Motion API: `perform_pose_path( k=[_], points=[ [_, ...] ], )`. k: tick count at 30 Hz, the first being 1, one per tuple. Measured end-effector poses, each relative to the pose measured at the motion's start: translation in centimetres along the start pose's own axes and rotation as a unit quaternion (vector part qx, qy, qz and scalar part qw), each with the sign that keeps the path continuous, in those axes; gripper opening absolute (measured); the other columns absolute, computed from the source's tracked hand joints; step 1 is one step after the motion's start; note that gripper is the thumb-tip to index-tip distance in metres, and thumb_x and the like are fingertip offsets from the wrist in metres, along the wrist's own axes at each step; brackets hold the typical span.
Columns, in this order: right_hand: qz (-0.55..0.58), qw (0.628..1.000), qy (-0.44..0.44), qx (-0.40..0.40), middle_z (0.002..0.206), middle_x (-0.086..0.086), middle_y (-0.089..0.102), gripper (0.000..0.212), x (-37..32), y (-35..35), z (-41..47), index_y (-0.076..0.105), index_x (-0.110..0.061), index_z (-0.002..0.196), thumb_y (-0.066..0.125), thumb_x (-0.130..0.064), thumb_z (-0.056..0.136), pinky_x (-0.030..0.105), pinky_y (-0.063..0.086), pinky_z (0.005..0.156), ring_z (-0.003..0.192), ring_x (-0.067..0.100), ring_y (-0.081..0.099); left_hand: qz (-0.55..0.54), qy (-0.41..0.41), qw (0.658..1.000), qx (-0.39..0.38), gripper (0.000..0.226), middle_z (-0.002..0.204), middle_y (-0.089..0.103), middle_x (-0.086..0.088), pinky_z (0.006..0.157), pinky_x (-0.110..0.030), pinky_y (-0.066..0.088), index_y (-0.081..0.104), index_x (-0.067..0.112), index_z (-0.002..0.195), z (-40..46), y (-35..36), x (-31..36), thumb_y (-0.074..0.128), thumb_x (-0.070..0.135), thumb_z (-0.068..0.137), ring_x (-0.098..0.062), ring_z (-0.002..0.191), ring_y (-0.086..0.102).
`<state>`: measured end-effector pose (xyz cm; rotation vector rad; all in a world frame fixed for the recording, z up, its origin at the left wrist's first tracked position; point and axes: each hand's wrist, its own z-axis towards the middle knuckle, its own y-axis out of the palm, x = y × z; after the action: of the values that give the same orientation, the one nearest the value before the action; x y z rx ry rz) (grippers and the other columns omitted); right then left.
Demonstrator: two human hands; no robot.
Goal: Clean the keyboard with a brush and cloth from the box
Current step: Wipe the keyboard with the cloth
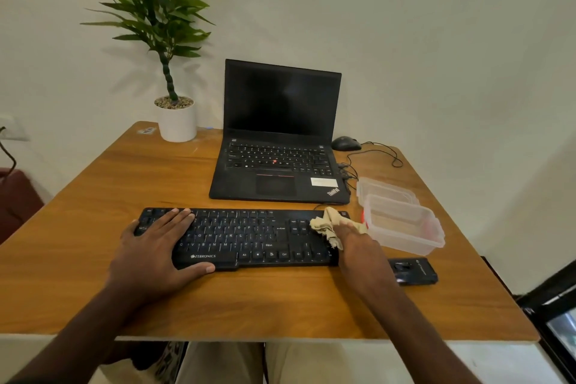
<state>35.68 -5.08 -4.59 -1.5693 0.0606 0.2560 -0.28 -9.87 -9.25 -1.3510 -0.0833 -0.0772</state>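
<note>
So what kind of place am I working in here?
Probably a home or small-office desk: a wooden table against a plain wall, with an open laptop, a wired mouse and a potted plant behind the keyboard.

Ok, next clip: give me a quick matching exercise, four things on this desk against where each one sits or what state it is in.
Things:
1. cloth
2. left hand
3. plastic box
4. laptop

Places or states:
A. open, screen dark, behind the keyboard
B. flat on the keyboard's left end
C. bunched under the right hand on the keyboard's right end
D. lidless, right of the keyboard

Pairs: 1-C, 2-B, 3-D, 4-A
</note>
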Motion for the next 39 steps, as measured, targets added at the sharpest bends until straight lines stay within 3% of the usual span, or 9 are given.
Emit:
perform_pose_path(
  k=[9,15,22,25,27,29,31,35,39],
  points=[
    [0.075,0.997,0.028,0.018,0.168,-0.006,0.009,0.063,-1.2,0.9,-4.9,0.014,-0.028,0.159,0.04,-0.009,0.105,0.027,0.003,0.117,0.155,0.012,0.005,-0.007,0.002,1.0,0.017,0.117,0.159,0.033,0.006,0.117,-0.056,0.014,0.035,0.026,0.154,0.0,0.4,0.0,0.019,0.102,0.066,-0.01,0.147,0.025],
    [0.144,0.989,-0.037,0.007,0.157,-0.019,0.0,0.064,-2.7,2.7,-6.1,0.015,-0.034,0.157,0.044,-0.013,0.104,0.021,-0.007,0.113,0.147,0.001,-0.005,-0.002,0.006,1.0,0.019,0.114,0.157,0.036,0.005,0.115,-0.057,0.017,0.037,0.026,0.152,0.2,0.6,-0.1,0.024,0.1,0.068,-0.012,0.145,0.03],
    [0.22,0.973,-0.072,0.01,0.155,-0.022,0.016,0.063,-4.4,3.5,-6.2,0.031,-0.038,0.153,0.049,-0.007,0.102,0.017,0.003,0.118,0.147,-0.005,0.008,0.006,0.001,1.0,0.007,0.117,0.159,0.033,0.005,0.117,-0.057,0.015,0.035,0.026,0.154,0.2,0.3,0.0,0.017,0.102,0.066,-0.012,0.147,0.027],
    [0.391,0.918,-0.069,-0.021,0.143,-0.02,0.053,0.047,-5.5,2.8,-6.4,0.052,-0.048,0.134,0.054,-0.013,0.103,0.014,0.037,0.112,0.13,-0.01,0.047,0.003,0.0,1.0,0.004,0.118,0.16,0.029,0.007,0.117,-0.056,0.013,0.032,0.027,0.155,0.2,0.1,0.2,0.014,0.102,0.065,-0.011,0.148,0.024],
    [0.559,0.825,0.015,-0.076,0.12,-0.012,0.072,0.029,-6.1,2.1,-5.9,0.061,-0.037,0.125,0.057,-0.02,0.102,0.026,0.05,0.103,0.113,0.002,0.064,0.002,-0.003,1.0,-0.008,0.121,0.163,0.023,0.009,0.119,-0.054,0.01,0.026,0.03,0.156,0.2,0.0,0.3,0.009,0.103,0.062,-0.009,0.15,0.018],
    [0.711,0.689,0.112,-0.09,0.116,0.002,0.075,0.033,-5.9,1.8,-5.0,0.057,-0.019,0.132,0.057,-0.019,0.099,0.041,0.055,0.1,0.11,0.018,0.07,0.005,-0.004,1.0,-0.016,0.122,0.164,0.017,0.011,0.119,-0.053,0.007,0.021,0.031,0.157,0.2,0.0,0.3,0.006,0.104,0.061,-0.008,0.15,0.013],
    [0.756,0.638,0.147,-0.025,0.113,0.004,0.076,0.03,-5.4,1.2,-4.6,0.059,-0.02,0.129,0.056,-0.017,0.099,0.045,0.055,0.098,0.109,0.022,0.071,0.001,-0.005,1.0,-0.018,0.122,0.164,0.016,0.011,0.12,-0.054,0.007,0.021,0.031,0.157,0.2,0.0,0.1,0.008,0.104,0.061,-0.007,0.15,0.013],
    [0.527,0.83,0.03,0.18,0.094,-0.037,0.067,0.041,-4.7,0.0,-5.0,0.061,-0.042,0.116,0.055,-0.004,0.101,0.007,0.048,0.082,0.097,-0.024,0.056,-0.002,0.005,1.0,0.006,0.117,0.161,0.026,0.009,0.119,-0.056,0.01,0.031,0.027,0.155,0.3,0.5,-0.2,0.02,0.102,0.066,-0.007,0.149,0.02],
    [0.331,0.942,-0.016,0.06,0.127,-0.008,0.064,0.048,-6.1,3.0,-5.3,0.046,-0.026,0.145,0.052,-0.007,0.102,-0.001,0.043,0.074,0.091,-0.014,0.056,0.005,0.011,1.0,0.017,0.116,0.16,0.029,0.009,0.118,-0.056,0.012,0.034,0.026,0.154,0.2,0.8,-0.3,0.021,0.102,0.067,-0.009,0.148,0.024]
  ],
)
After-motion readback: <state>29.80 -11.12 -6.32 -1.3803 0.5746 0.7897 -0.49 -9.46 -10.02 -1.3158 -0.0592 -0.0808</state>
